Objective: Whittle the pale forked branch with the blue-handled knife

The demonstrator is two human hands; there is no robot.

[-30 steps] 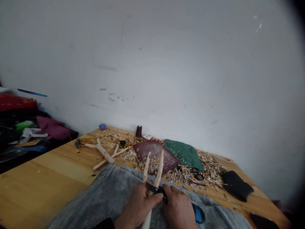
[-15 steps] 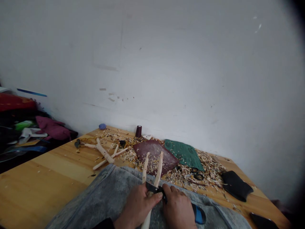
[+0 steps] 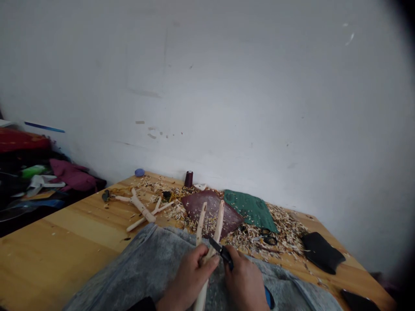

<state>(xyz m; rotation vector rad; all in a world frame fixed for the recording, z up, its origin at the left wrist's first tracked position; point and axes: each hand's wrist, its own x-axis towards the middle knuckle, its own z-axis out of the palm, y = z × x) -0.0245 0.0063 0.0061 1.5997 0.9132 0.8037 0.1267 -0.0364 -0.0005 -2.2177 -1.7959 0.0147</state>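
Grip wrapped shut at lower centre, the left hand (image 3: 189, 274) apparently steadies the forked stick (image 3: 219, 222) against the knife (image 3: 223, 252) clenched in the right hand (image 3: 244, 276).

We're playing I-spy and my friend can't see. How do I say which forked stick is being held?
Find the wooden table, then the grey cloth at the bottom middle. Over that cloth, the left hand grips the pale forked stick, its two prongs pointing up the picture. Unlike the other sticks lying on the table, it is held, with the black knife across one prong.
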